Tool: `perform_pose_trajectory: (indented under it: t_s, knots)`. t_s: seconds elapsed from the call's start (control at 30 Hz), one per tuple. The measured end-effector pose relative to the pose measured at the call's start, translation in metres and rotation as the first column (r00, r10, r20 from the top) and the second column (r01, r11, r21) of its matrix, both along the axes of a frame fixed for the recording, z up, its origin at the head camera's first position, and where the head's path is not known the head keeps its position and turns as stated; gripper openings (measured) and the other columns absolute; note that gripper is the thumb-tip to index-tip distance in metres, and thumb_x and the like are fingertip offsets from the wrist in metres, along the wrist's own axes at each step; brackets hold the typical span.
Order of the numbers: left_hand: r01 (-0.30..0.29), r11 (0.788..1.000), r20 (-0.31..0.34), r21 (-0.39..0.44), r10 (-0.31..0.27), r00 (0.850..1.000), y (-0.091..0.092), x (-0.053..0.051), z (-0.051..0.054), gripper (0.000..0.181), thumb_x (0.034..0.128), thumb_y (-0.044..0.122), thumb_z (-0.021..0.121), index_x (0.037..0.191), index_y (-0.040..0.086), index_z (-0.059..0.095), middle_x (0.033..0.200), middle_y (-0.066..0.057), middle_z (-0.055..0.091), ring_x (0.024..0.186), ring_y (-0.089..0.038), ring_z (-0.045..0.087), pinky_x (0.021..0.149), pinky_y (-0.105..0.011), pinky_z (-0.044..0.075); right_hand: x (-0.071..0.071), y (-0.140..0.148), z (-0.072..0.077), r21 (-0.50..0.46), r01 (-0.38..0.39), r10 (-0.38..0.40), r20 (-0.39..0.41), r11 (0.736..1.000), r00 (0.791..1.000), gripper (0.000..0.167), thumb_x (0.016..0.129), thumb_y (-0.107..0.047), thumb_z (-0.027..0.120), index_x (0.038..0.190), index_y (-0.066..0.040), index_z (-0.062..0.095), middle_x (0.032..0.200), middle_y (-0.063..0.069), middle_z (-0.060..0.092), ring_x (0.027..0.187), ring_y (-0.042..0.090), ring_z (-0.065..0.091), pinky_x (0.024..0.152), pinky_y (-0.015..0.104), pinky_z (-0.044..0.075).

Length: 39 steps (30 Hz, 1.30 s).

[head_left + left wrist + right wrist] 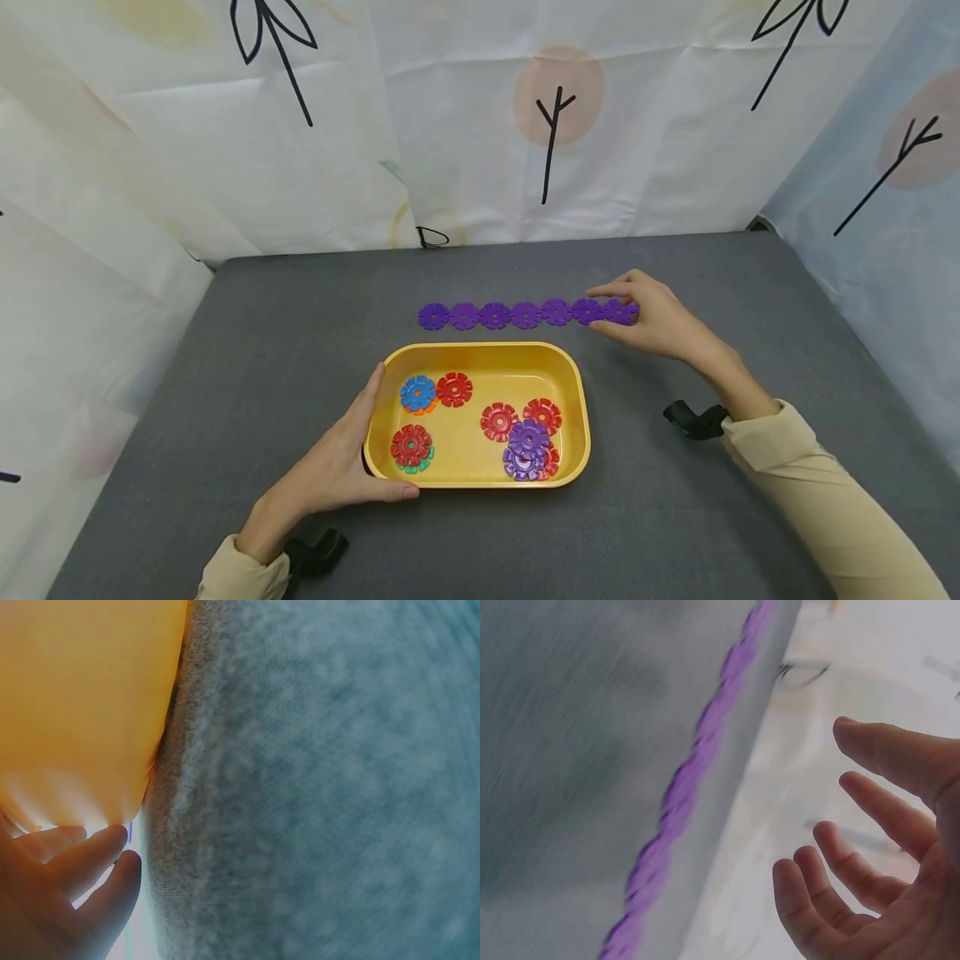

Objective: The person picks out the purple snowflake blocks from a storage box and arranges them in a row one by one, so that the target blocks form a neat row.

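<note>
A straight chain of several purple flower-shaped discs (526, 315) lies on the grey table behind a yellow tray (480, 357). My right hand (648, 312) is at the chain's right end, thumb in front and fingers behind. In the right wrist view its fingers are spread and stand apart from the purple chain (679, 795). My left hand (337, 454) holds the tray's left end, thumb along the front side and fingers at the left side. The left wrist view shows fingertips (112, 836) touching the tray's wall (82, 712).
Loose discs lie in the tray: a blue disc (417, 392) over an orange one, several red discs (453, 389), a green one under a red disc (411, 445), and purple discs (529, 439) at right. A patterned white cloth (465, 125) hangs behind the table (300, 333).
</note>
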State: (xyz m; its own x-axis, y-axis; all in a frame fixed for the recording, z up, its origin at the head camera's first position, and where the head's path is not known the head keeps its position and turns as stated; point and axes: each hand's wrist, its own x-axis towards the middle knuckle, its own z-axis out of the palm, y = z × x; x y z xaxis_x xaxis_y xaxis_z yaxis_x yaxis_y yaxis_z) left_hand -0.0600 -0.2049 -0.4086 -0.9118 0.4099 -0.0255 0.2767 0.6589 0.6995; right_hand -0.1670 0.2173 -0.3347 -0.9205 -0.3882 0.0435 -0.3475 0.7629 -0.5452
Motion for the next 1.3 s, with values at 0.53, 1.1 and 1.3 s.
perform_pose_trajectory:
  t_s: [0.53,1.1,1.3]
  knots:
    - [0.007,1.000,-0.016,-0.008,-0.007,1.000,0.000,0.000,0.000,0.149,0.0632,0.053,0.094,0.164,0.028,-0.013,0.172,-0.009,0.014,0.151,-0.034,0.035,0.112,-0.063,0.041,0.054,-0.066,-0.001,-0.114,-0.292,0.301,0.065,0.950,0.951,0.040,0.088,-0.020,0.082,0.124,-0.005,0.073,0.114,0.013,0.066,0.101,0.028,0.063,0.086,0.041,0.061]
    - [0.016,1.000,-0.016,0.002,-0.016,1.000,-0.001,0.000,0.000,0.150,0.0630,0.052,0.094,0.164,0.026,-0.013,0.173,-0.012,0.011,0.152,-0.039,0.031,0.112,-0.067,0.038,0.068,-0.105,-0.021,0.077,-0.392,0.356,0.286,0.917,0.890,0.044,0.075,-0.014,0.091,0.117,-0.009,0.077,0.105,0.003,0.066,0.094,0.015,0.055,0.086,0.028,0.049]
    - [0.010,1.000,-0.008,0.000,-0.010,1.000,-0.001,0.000,0.000,0.149,0.0635,0.053,0.094,0.164,0.026,-0.013,0.173,-0.012,0.011,0.152,-0.039,0.031,0.113,-0.067,0.038,0.070,-0.111,-0.027,0.118,-0.341,0.298,0.281,0.933,0.912,0.043,0.073,-0.010,0.092,0.114,-0.007,0.078,0.101,0.005,0.064,0.091,0.015,0.054,0.086,0.031,0.051]
